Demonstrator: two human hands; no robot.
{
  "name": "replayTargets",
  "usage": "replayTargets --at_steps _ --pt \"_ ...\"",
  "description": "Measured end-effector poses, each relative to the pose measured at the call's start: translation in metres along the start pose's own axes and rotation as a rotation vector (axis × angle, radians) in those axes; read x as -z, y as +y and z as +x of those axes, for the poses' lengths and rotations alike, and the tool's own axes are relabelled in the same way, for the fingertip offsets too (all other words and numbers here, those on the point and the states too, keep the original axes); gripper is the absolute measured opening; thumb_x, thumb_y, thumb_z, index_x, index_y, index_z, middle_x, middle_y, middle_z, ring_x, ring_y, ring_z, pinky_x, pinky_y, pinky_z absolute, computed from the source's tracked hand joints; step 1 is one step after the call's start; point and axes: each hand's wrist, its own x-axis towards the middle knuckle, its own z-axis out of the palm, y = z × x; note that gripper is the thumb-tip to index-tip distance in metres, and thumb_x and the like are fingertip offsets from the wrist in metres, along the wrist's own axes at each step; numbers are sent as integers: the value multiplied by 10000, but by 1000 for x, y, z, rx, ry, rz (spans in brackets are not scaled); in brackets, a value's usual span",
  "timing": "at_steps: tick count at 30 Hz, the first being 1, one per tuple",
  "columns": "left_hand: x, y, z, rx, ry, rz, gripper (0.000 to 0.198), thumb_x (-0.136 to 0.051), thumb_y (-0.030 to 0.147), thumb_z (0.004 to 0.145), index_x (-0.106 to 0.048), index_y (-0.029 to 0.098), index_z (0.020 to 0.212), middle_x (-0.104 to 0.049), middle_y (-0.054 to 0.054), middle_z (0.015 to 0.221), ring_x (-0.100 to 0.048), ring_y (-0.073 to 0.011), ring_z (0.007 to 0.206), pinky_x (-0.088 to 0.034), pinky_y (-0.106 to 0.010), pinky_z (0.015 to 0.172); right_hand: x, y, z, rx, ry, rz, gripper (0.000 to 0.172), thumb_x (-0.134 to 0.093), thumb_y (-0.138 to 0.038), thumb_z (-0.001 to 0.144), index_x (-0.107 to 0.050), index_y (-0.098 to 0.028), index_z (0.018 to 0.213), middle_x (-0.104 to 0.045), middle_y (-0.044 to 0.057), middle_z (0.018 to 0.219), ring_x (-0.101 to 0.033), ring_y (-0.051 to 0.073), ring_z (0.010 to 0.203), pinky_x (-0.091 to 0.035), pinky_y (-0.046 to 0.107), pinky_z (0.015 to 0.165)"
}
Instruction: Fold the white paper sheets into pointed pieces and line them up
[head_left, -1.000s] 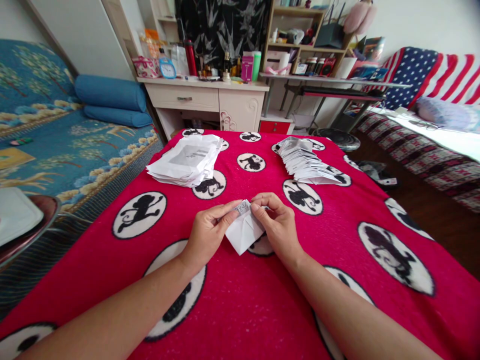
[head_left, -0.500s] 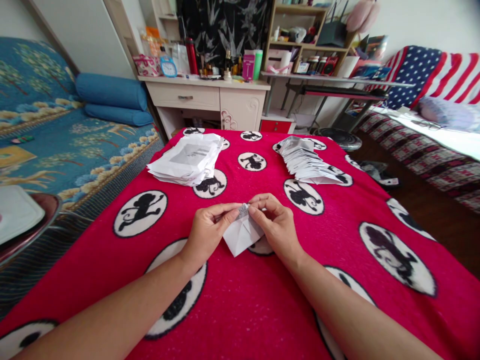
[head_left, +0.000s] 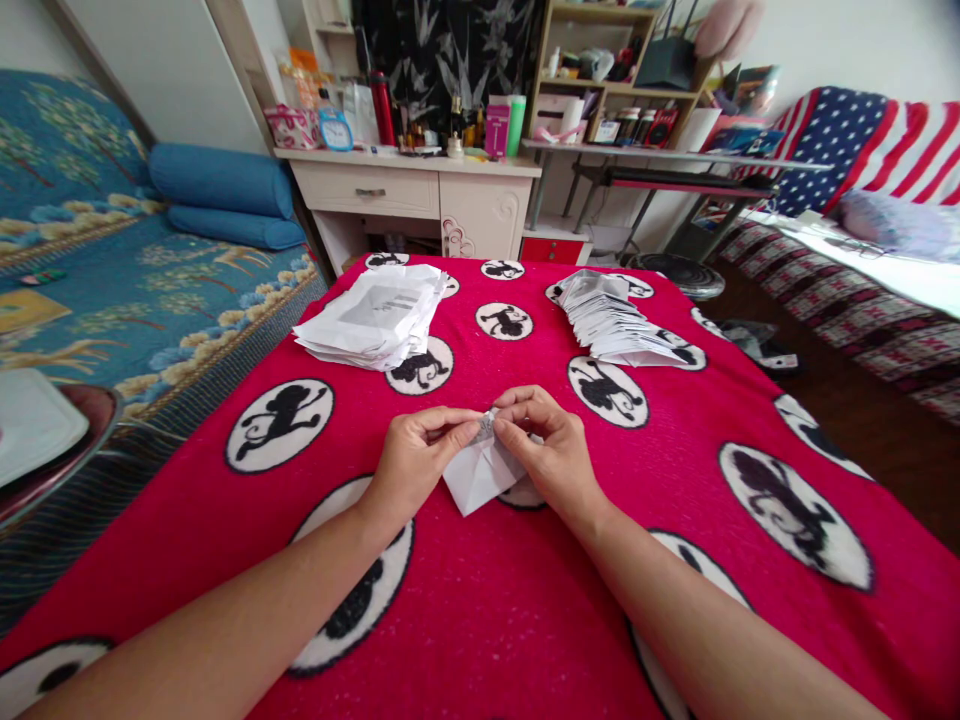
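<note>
A small folded white paper (head_left: 480, 472) rests on the red blanket with black monkey circles (head_left: 480, 610). My left hand (head_left: 417, 462) pinches its upper corner from the left. My right hand (head_left: 546, 450) pinches the same top part from the right, fingertips of both hands almost touching. The paper's lower point juts out below my hands. Its top edge is mostly hidden by my fingers.
A loose pile of white printed sheets (head_left: 375, 318) lies at the far left of the blanket. A stack of folded papers (head_left: 616, 322) lies at the far right. Behind stand a white desk (head_left: 412, 195) and shelves; a blue bed (head_left: 112, 290) is on the left.
The top flap of the paper has been folded down smaller between my fingertips. Both hands have stayed in nearly the same place.
</note>
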Motion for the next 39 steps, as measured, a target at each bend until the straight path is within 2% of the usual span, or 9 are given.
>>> replayTargets --at_steps 19,28,39 --pt "-1 4 -2 -98 3 177 147 -689 305 784 -751 188 848 -749 -40 830 -685 -171 746 -544 -251 718 0 1 -1 80 -21 -140 86 -667 -190 767 -685 -199 683 -619 62 966 -601 197 915 -468 339 816" --pt "1 3 -1 -108 -26 191 133 -697 297 775 -742 179 815 -735 -39 792 -668 -156 715 -521 -231 664 4 7 0 143 -91 -78 69 -669 -196 793 -701 -207 733 -602 58 1030 -582 201 959 -460 357 853" --pt "-1 5 -1 -15 -9 217 171 -735 318 729 -733 158 791 -740 -56 769 -666 -170 676 -517 -247 630 3 8 -2 178 -110 -151 76 -649 -190 818 -696 -216 764 -595 52 1039 -551 216 1003 -421 393 903"
